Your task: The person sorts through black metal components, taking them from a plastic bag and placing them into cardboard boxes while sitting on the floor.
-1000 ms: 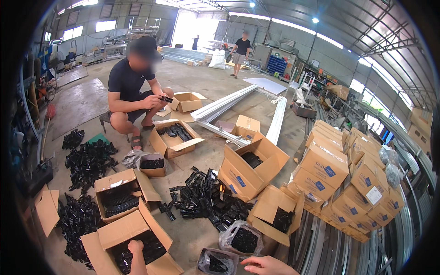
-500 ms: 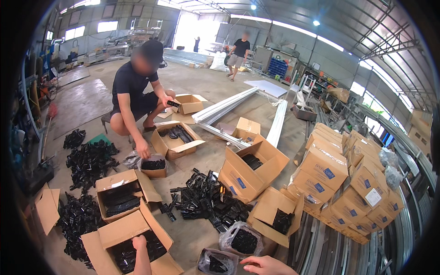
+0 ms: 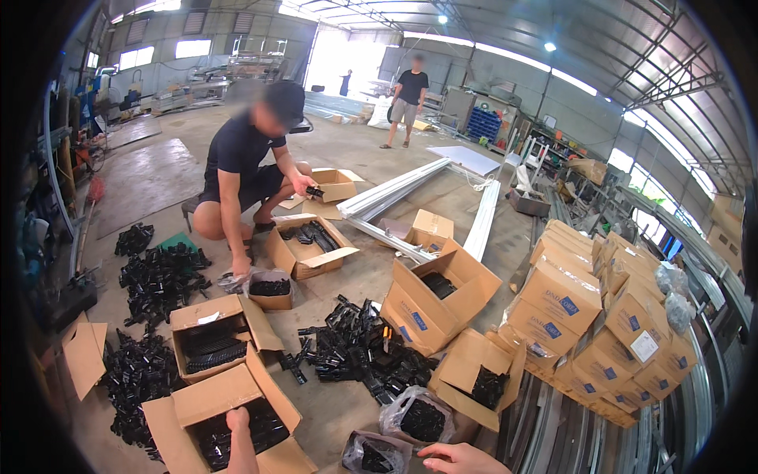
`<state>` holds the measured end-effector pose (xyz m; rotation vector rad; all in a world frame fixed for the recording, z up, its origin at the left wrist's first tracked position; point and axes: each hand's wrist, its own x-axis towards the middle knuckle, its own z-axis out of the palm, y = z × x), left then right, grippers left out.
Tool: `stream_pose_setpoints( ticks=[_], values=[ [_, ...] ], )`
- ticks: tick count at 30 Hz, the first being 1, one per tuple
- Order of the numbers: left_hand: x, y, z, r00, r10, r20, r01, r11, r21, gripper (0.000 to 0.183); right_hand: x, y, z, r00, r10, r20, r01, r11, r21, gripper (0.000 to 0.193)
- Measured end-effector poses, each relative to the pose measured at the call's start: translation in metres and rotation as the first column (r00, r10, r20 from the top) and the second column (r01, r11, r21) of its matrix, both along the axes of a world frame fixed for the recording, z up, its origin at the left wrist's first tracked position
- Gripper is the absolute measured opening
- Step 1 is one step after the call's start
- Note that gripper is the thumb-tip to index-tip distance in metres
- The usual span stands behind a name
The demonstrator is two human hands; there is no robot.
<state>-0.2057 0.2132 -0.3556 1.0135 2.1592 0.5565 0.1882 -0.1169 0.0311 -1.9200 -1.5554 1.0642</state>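
My left hand (image 3: 238,420) is inside an open cardboard box (image 3: 213,395) at the lower left, over black parts (image 3: 264,423) laid in rows. Its fingers are curled, and what they hold, if anything, is hidden. My right hand (image 3: 462,458) is at the bottom edge with fingers stretched out and nothing in them. Beside its fingertips stands a small box lined with a clear plastic bag (image 3: 399,449), with small black pieces inside. Just behind that, another plastic bag (image 3: 387,415) holds more small black pieces.
Heaps of black parts (image 3: 359,347) lie on the floor. A co-worker (image 3: 241,158) crouches across from me among open boxes, holding a black part. Taped cartons (image 3: 560,304) are stacked at the right beside long metal profiles. A white frame (image 3: 395,189) lies farther back; another person (image 3: 410,91) stands behind.
The whole view has shifted slightly. The co-worker's lower hand has moved toward the plastic beside the small box. My left hand stays in its box; my right has barely moved.
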Motion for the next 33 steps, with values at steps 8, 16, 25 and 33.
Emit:
stream_pose_setpoints(
  ticks=[8,16,25,33],
  values=[
    [0.001,-0.006,0.008,0.978,0.000,0.208,-0.012,0.998,0.060,0.052,0.000,0.000,-0.012,1.000,0.018,-0.024,-0.019,1.000,-0.013,0.033],
    [-0.013,-0.057,0.073,0.996,-0.049,-0.073,0.078,0.879,0.471,0.083,0.003,-0.013,-0.024,1.000,0.006,-0.009,-0.005,0.999,0.039,0.032],
    [-0.083,0.037,0.135,0.965,-0.119,-0.233,0.179,0.950,0.256,0.106,0.014,-0.013,-0.039,0.991,0.019,-0.135,-0.032,0.996,-0.088,0.035],
    [-0.050,0.070,0.174,0.929,-0.364,-0.073,0.339,0.750,0.569,0.089,0.017,-0.017,-0.054,0.993,0.023,-0.112,-0.029,0.998,-0.055,0.033]
  ],
)
